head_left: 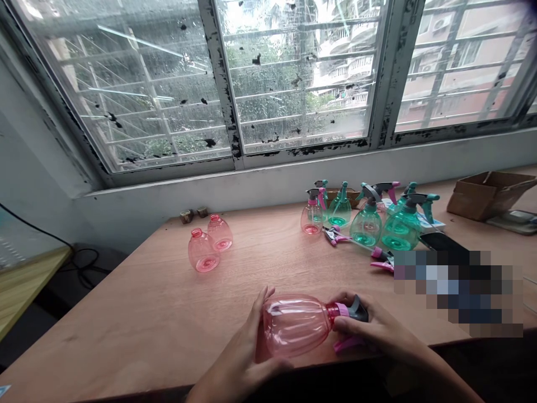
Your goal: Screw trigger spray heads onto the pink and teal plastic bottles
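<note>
A clear pink spray bottle (296,324) lies on its side close to the table's front edge. My left hand (241,355) cups its base end, thumb below and fingers along the far side. My right hand (377,324) is closed around the neck and the grey spray head (356,309), whose pink trigger (349,343) points towards me. The pink collar sits against the bottle's red neck; whether it is fully tightened I cannot tell. Two pink bottles without heads (203,252) (220,232) stand upright at the left. Loose pink-and-grey spray heads (334,235) (382,261) lie beyond my right hand.
Several green spray bottles (401,230) and a pink one with its head (311,217) stand at the back right. A black phone (444,244) lies near a blurred patch. An open cardboard box (478,197) is at the far right. Windows line the wall behind the table (138,319).
</note>
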Demonstrator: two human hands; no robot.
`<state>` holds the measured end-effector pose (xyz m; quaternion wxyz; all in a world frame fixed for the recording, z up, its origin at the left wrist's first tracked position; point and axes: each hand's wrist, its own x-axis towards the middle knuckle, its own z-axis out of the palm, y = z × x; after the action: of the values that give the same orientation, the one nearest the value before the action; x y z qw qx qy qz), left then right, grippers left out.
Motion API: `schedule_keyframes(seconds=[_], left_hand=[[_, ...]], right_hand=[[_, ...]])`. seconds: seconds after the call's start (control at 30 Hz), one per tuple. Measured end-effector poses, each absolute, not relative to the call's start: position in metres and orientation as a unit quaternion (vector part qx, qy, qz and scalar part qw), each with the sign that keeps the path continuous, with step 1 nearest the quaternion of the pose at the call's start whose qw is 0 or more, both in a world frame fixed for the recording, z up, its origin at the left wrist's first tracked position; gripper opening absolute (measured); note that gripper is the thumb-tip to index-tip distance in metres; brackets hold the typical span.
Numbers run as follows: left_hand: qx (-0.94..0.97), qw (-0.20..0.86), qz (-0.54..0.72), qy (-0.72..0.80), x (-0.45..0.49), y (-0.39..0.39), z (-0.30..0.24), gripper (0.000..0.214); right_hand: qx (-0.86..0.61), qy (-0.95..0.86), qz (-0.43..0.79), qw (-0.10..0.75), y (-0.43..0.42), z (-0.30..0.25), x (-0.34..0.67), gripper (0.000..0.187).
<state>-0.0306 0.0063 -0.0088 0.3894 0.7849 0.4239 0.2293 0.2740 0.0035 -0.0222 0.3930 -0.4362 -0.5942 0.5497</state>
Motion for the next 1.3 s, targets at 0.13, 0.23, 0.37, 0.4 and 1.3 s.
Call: schedule_keyframes(seconds=[0.13,0.23,0.37,0.4,1.3], left_hand=[[0.79,0.381,0.229,0.421,-0.0297,0.008,-0.0126,0.111],[0.788,0.391,0.239,0.411,-0.0318,0.0073,-0.0128,0.113],[0.777,0.413,0.264,0.394,-0.0337,0.0043,-0.0091,0.089],[0.773,0.417,0.266,0.397,-0.0333,0.0038,-0.0081,0.088],[0.788,0.386,0.233,0.419,-0.0308,0.0096,-0.0146,0.114]], right_hand=[[-0.43,-0.578,0.57,0.396,0.005,-0.025,0.2734,0.04],[-0.427,-0.579,0.569,0.398,0.0049,-0.0254,0.2735,0.038],[-0.427,-0.587,0.563,0.395,0.0034,-0.024,0.2743,0.036],[-0.426,-0.588,0.562,0.395,0.003,-0.0237,0.2745,0.035],[-0.43,-0.573,0.574,0.396,0.0042,-0.0268,0.2745,0.037]])
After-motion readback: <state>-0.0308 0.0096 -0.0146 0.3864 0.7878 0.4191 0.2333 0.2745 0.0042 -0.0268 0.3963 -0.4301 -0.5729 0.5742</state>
